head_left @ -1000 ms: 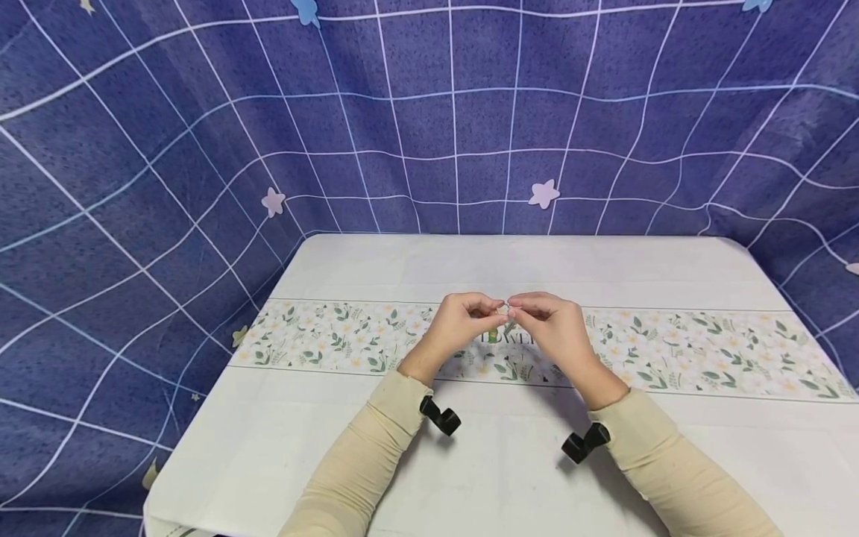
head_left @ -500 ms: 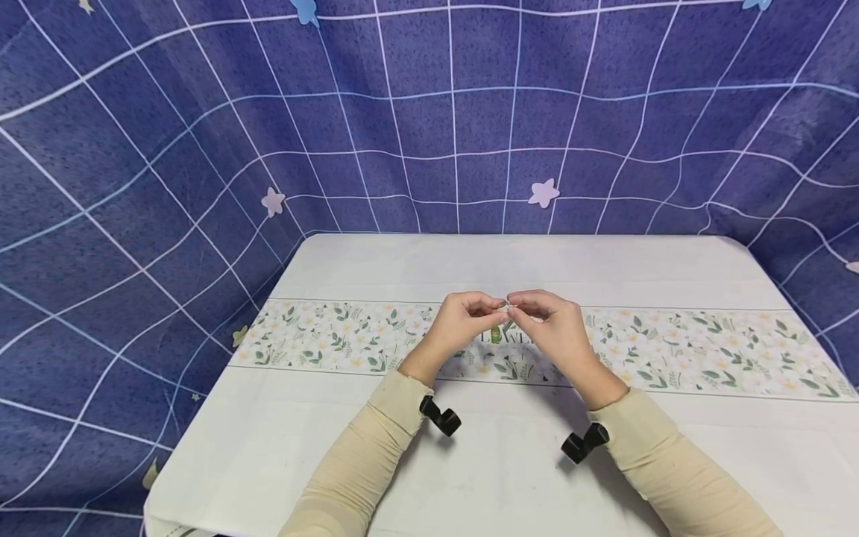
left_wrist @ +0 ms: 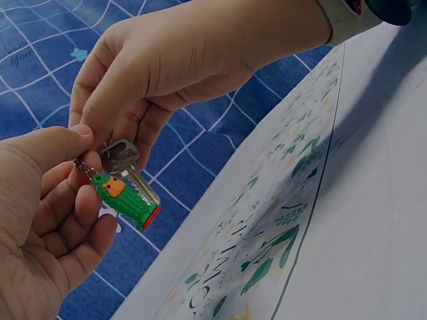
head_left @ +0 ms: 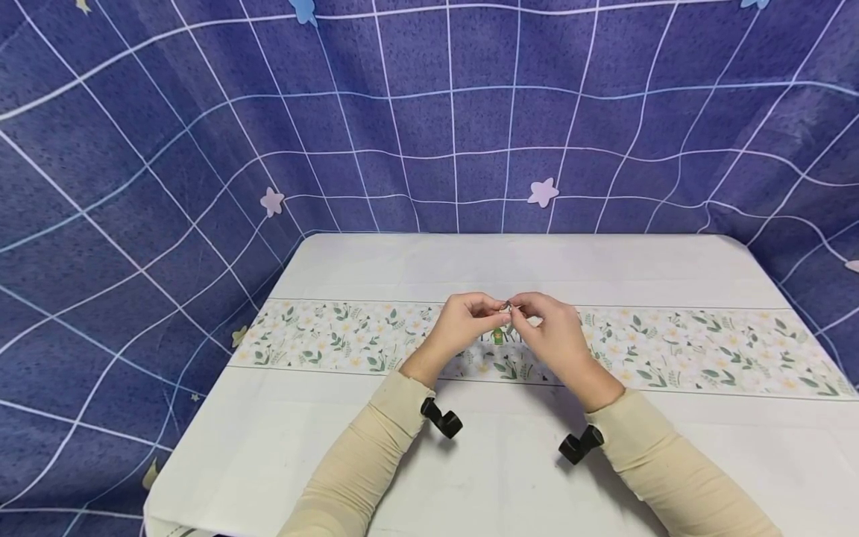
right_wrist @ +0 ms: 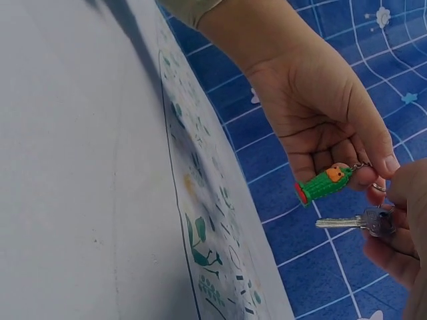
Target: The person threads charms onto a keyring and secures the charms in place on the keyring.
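Observation:
In the head view my left hand (head_left: 459, 324) and right hand (head_left: 552, 332) meet fingertip to fingertip above the table. The left thumb and fingers pinch the short chain of a green keychain charm (left_wrist: 127, 202), which has an orange patch and a red end. A silver key (right_wrist: 350, 223) hangs beside the charm, close to the right fingers. A small metal split ring (right_wrist: 379, 188) lies between both hands' fingertips, and the right hand pinches it. Fingers hide part of the ring, so whether the key is threaded fully on it cannot be told.
A white tablecloth (head_left: 510, 462) with a flowered band (head_left: 698, 350) covers the table under the hands. Blue grid-patterned curtain (head_left: 416, 127) with star shapes hangs behind and at both sides. Black wrist mounts (head_left: 441, 418) sit on the sleeves.
The right hand has shifted slightly left, its fingers bending more at the ring. The charm hangs slightly further right than a second ago. The left hand is almost still.

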Available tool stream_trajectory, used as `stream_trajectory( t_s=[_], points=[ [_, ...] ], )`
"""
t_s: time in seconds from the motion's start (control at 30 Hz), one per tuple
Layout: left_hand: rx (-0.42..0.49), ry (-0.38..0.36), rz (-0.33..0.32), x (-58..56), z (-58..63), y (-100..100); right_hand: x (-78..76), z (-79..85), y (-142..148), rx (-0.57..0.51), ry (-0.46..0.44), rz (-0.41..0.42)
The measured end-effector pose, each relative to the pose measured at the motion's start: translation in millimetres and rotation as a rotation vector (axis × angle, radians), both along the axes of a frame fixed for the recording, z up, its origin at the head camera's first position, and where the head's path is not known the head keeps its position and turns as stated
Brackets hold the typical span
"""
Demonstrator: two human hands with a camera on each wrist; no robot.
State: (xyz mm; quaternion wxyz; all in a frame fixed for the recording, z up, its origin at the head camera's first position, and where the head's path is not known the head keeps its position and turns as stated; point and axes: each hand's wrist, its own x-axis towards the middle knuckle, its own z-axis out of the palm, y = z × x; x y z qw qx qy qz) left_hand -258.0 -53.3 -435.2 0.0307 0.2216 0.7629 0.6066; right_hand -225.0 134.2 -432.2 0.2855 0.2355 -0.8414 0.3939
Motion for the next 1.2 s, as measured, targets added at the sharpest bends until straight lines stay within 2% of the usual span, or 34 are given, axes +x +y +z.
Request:
stream_trajectory(
  t_s=[0.33, 0.5, 0.73, 0.93, 1.2],
  points=[
    [0.045, -0.059, -0.006, 0.2, -1.2, 2.9, -1.1, -2.6, 0.2, 0.111, 0.137, -0.044],
    [0.090, -0.093, -0.025, 1.8, -1.5, 4.6, -1.3, -4.2, 0.8, 0.117, 0.160, -0.035],
    [0.150, -0.152, -0.043, 2.1, -2.9, 6.5, -2.7, -6.8, 2.8, 0.146, 0.243, -0.016],
    [0.154, -0.199, -0.032, 3.2, -3.2, 6.9, -4.3, -8.4, 3.3, 0.197, 0.286, -0.031],
    [0.146, -0.202, -0.048, 2.7, -3.2, 6.9, -5.3, -8.9, 3.7, 0.227, 0.302, -0.024]
  ],
)
